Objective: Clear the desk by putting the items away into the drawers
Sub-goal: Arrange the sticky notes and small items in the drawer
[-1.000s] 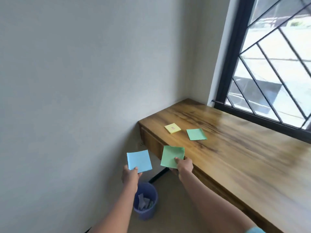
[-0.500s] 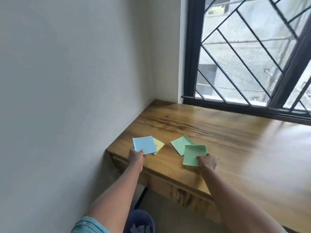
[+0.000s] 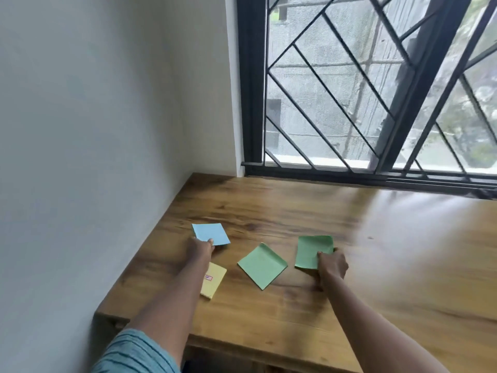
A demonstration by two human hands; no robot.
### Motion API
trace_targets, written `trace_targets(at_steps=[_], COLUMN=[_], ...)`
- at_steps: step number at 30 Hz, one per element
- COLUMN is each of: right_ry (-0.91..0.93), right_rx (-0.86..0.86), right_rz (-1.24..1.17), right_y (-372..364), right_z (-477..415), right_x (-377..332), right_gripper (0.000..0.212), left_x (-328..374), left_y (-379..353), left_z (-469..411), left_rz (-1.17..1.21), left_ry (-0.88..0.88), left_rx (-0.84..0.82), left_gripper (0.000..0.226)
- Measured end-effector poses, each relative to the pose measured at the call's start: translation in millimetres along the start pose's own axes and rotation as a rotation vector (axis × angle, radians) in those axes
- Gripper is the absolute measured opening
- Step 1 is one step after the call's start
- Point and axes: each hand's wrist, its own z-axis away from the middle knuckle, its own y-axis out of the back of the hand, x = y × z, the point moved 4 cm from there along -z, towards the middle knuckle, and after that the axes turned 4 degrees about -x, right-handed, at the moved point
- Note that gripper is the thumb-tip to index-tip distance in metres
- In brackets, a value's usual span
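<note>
My left hand pinches a blue paper pad by its near corner, just above the wooden desk near the wall. My right hand grips a green paper pad at its near right edge, low over the desk. A second green pad lies flat on the desk between my two hands. A yellow pad with a small red mark lies under my left forearm, partly hidden by it. No drawer is visible.
A white wall runs along the desk's left side. A black-framed window with a metal grille stands behind the desk. The desk's front edge is close to my body.
Both hands carried their pads from beside the desk's end to over the desktop, farther from me. The blue pad has moved past the yellow one. The camera has swung toward the window.
</note>
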Motion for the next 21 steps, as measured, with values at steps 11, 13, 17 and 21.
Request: trace_targets(at_steps=[11,13,17,21], right_ry=[0.089,0.110,0.161,0.172], right_rx=[0.079,0.113,0.158,0.170], right_rz=[0.331,0.348,0.330,0.276], right_y=[-11,-8,-1,7], right_z=[-9,-2,17,48], right_x=[-7,-1,10,30], right_gripper=[0.039,0.039,0.036,0.037], left_x=[5,1,-9,-27], left_y=[16,23,42,59], left_z=[-19,-16,3,38], left_rz=[-0.495,-0.465,-0.343,-0.242], left_ry=[-0.099,-0.122,-0.190,-0.251], left_rx=[0.224,0.252,0.328,0.366], left_gripper=[0.057,0.050,0.041,0.040])
